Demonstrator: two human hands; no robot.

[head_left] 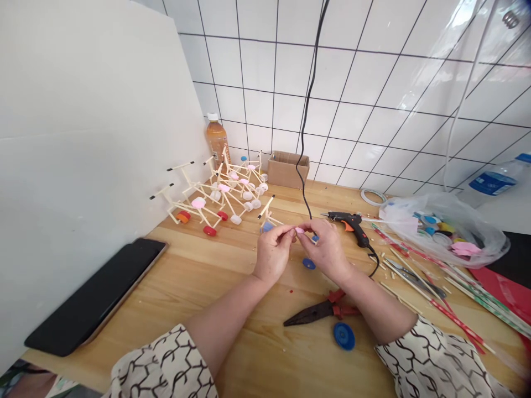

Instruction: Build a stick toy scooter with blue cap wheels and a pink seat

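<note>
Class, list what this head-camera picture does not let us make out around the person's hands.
Head view:
Pink piece between the left hand and right hand: fingers hide its shape.
Caps in the plastic bag: film blurs them.
Water bottle: right edge cuts it off.
Drink bottle: print too small to read.

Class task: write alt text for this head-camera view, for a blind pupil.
The left hand and right hand pinch a small pink piece above a wooden table. A black glue gun lies beyond them, red-handled pliers nearer, and stick models on bottle-cap wheels stand to the left.
</note>
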